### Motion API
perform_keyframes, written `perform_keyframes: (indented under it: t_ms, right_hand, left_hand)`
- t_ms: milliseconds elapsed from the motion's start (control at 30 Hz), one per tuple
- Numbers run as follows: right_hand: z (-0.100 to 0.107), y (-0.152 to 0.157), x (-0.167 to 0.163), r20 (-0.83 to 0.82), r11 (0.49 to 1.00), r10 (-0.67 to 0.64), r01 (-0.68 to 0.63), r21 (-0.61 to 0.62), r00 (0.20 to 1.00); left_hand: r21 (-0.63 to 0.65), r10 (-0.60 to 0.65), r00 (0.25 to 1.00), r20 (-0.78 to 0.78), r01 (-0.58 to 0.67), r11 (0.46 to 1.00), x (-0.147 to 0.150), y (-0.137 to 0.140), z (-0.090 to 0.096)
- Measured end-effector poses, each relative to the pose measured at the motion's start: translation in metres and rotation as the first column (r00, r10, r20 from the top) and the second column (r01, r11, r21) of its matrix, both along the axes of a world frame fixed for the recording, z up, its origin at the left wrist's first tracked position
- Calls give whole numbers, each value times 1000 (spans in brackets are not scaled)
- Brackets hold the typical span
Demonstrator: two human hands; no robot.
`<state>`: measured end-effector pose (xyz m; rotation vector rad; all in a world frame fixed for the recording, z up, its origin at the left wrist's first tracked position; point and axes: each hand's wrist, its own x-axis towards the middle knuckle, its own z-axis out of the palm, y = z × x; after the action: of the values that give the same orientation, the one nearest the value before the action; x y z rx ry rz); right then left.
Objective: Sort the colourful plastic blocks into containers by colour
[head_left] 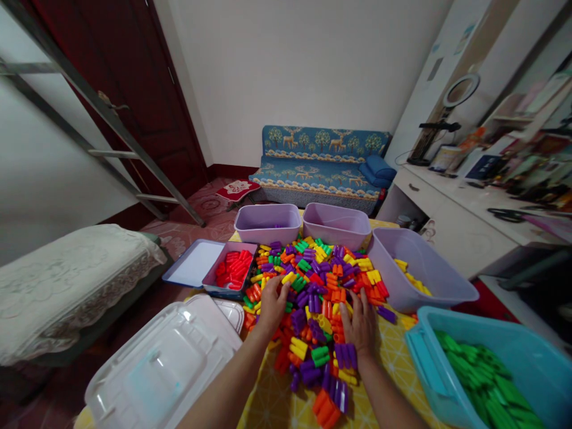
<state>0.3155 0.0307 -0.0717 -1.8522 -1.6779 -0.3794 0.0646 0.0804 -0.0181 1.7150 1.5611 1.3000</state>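
Observation:
A heap of plastic toy blocks (314, 304), shaped like joined tubes in purple, orange, yellow, green and red, is spread over a yellow patterned tablecloth (393, 351). At the heap's left side, my left hand (272, 304) pinches a yellow block (289, 277) between thumb and fingertips. My right hand (361, 325) rests on the heap's right side with fingers apart, touching blocks near orange and purple ones. Whether anything lies beneath its palm is hidden. Around the heap stand a case of red blocks (233, 269), a bin with yellow blocks (413, 279) and a turquoise bin (429, 357) of green blocks.
Two lilac bins (268, 217) stand along the far side, the left one with some purple blocks. White lids (165, 363) lie at the left front. Beyond are a blue patterned sofa (322, 161), a ladder (134, 149) and a cluttered white desk (465, 208).

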Motion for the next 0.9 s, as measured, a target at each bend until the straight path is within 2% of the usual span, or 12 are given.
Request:
perform_keyframes:
  t_ms: [233, 467, 900]
  right_hand:
    - [1, -1, -1, -6, 1000, -8, 8, -15, 1000]
    - [-2, 0, 0, 1, 1000, 2, -2, -5, 1000]
    - [-3, 0, -1, -54, 1000, 16, -15, 12, 998]
  left_hand:
    - [35, -56, 997, -57, 58, 998, 0, -1, 3]
    - [-28, -100, 950, -295, 96, 995, 5, -2, 9]
    - [41, -92, 969, -229, 104, 994, 2, -2, 5]
